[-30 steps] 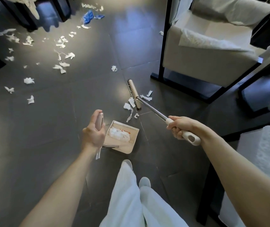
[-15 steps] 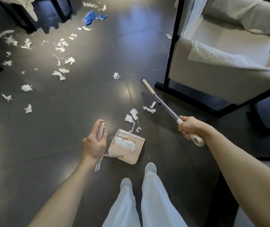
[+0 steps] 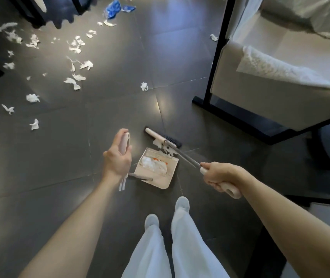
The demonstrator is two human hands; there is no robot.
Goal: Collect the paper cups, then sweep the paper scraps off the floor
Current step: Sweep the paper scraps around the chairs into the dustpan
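My left hand (image 3: 117, 160) grips the pale upright handle of a beige dustpan (image 3: 156, 178) that sits on the dark floor and holds crumpled white paper with orange marks. My right hand (image 3: 219, 174) grips the handle of a broom. The broom head (image 3: 161, 138) lies at the pan's open lip, with white paper scraps (image 3: 165, 149) pressed between it and the pan. Several more white scraps (image 3: 74, 81) lie scattered across the floor to the upper left, and a single one (image 3: 144, 86) lies in the middle. No paper cup can be made out.
A pale armchair on a black frame (image 3: 212, 81) stands at the right. Blue crumpled wrapping (image 3: 113, 6) lies at the top, near dark furniture (image 3: 31, 15) at the upper left. My white-trousered legs and shoes (image 3: 182, 204) stand just behind the dustpan.
The broom head has swept toward me, from out near the chair frame to the dustpan's lip, dragging the nearby scraps with it. My left hand still holds the pan handle.
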